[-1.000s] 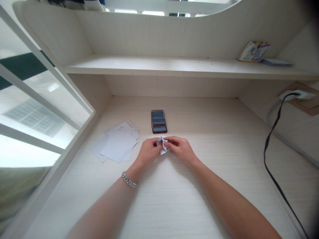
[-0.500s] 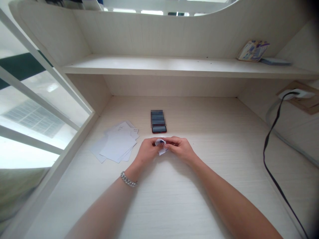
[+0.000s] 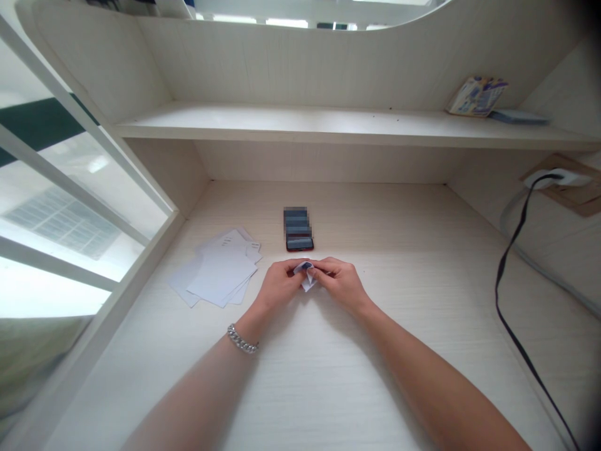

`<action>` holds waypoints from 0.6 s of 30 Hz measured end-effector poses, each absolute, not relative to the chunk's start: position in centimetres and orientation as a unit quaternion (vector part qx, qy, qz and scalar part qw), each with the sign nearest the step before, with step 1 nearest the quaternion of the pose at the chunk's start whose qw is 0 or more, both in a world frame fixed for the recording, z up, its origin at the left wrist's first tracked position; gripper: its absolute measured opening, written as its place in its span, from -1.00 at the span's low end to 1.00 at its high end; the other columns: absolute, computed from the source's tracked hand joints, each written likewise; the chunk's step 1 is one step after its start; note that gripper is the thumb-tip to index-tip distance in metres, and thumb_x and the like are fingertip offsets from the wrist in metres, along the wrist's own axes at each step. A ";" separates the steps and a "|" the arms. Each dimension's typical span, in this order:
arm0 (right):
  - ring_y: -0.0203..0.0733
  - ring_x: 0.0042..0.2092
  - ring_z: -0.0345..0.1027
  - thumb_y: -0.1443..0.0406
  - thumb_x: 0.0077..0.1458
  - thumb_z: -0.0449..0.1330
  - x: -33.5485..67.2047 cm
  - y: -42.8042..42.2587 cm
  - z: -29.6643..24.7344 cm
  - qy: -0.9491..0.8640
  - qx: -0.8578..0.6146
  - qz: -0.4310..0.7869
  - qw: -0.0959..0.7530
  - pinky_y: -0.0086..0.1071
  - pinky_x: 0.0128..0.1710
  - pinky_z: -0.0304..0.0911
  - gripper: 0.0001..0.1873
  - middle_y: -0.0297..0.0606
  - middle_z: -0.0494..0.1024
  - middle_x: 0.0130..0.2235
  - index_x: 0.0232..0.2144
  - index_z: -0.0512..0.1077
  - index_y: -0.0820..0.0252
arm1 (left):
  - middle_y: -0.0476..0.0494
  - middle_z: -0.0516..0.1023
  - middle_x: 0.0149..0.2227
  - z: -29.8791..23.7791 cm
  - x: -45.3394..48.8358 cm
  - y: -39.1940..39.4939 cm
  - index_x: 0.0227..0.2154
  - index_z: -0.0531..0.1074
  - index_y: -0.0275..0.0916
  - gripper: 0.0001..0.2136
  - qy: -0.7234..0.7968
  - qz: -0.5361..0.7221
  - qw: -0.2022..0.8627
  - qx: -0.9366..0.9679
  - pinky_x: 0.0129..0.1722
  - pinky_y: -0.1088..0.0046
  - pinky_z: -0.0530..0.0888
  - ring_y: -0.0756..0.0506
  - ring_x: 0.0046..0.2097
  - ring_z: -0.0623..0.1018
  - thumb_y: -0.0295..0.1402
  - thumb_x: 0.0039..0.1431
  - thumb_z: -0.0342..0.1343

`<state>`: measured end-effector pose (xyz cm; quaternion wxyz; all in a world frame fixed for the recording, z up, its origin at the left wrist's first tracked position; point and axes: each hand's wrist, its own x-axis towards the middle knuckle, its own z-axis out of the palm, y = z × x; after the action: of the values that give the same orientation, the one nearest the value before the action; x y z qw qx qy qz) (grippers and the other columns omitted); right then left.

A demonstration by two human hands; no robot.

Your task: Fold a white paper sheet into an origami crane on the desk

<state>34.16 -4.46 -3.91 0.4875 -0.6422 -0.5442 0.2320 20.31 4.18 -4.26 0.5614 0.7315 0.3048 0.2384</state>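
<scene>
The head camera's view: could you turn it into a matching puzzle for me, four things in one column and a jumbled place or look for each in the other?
Things:
1. folded paper
2. phone
3. bracelet
4. loose sheets

Places or looks:
A. silver-coloured and chain-like
B. held between the left hand and the right hand
C. overlapping in a pile on the desk
D. lying just beyond both hands

Right pairs: 1-B, 2-D, 3-A, 4-C
</scene>
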 end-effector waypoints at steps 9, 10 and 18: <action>-0.23 -0.38 0.38 0.24 0.08 0.12 33.3 -4.5 -3.9 -0.511 -0.685 0.163 0.493 -0.39 -0.36 0.21 -0.76 -0.26 0.54 -0.39 -0.25 0.54 0.11 | -0.16 0.53 -0.33 -4.4 21.0 3.5 -0.17 0.49 -0.29 -0.68 0.307 0.268 0.682 0.608 -0.39 0.46 0.44 -0.03 -0.40 0.47 -0.25 0.03 0.09; -0.23 -0.38 0.38 0.24 0.08 0.12 33.2 -4.6 -3.9 -0.507 -0.688 0.159 0.494 -0.39 -0.37 0.21 -0.76 -0.25 0.54 -0.39 -0.24 0.53 0.11 | -0.16 0.53 -0.34 -4.4 21.0 3.4 -0.17 0.48 -0.30 -0.67 0.300 0.268 0.703 0.587 -0.37 0.43 0.45 -0.04 -0.39 0.47 -0.24 0.02 0.10; -0.17 -0.31 0.43 0.22 0.01 0.16 33.4 -4.4 -3.9 -0.473 -0.680 0.207 0.522 -0.36 -0.32 0.26 -0.76 -0.23 0.58 -0.34 -0.28 0.55 0.13 | -0.13 0.49 -0.37 -3.5 20.9 3.1 -0.22 0.48 -0.33 -0.65 0.296 0.243 0.740 0.553 -0.34 0.44 0.44 -0.01 -0.40 0.45 -0.37 -0.15 0.23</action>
<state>33.43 -4.42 -3.95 0.5218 -0.6795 -0.4725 0.2066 20.87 3.07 -3.48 0.7400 0.5533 0.2957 0.2427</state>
